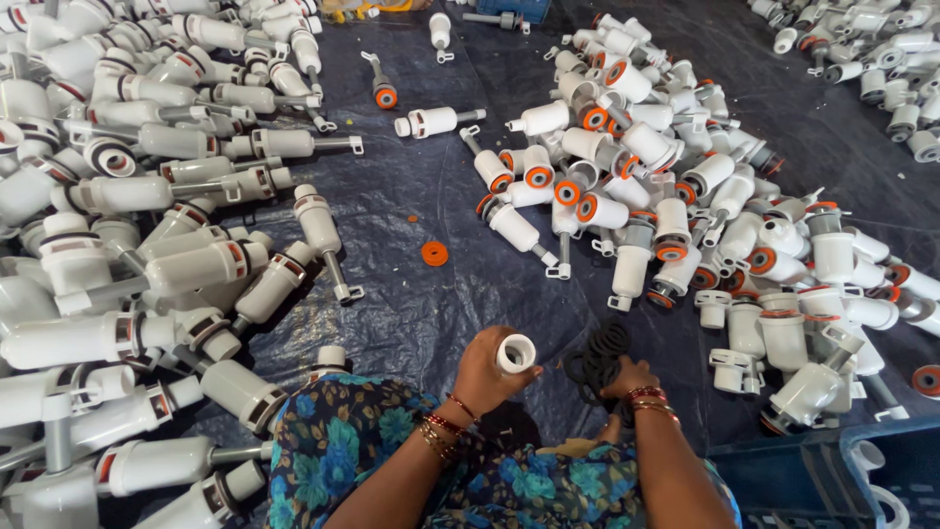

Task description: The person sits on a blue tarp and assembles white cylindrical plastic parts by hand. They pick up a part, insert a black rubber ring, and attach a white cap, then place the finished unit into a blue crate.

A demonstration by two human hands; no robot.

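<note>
My left hand (485, 374) grips a short white plastic tube piece (515, 353), its open end facing up. My right hand (627, 380) rests on a small heap of black rubber rings (595, 358) lying on the dark blue tarp (411, 186), fingers closed among them. Both wrists carry bangles. My lap, in blue floral cloth (343, 441), fills the bottom of the view.
A big pile of long white plastic valve parts (127, 196) lies at the left. A second pile with orange seals (636, 176) spreads at the right. One loose orange washer (435, 254) lies ahead. A blue crate (813, 480) sits at bottom right.
</note>
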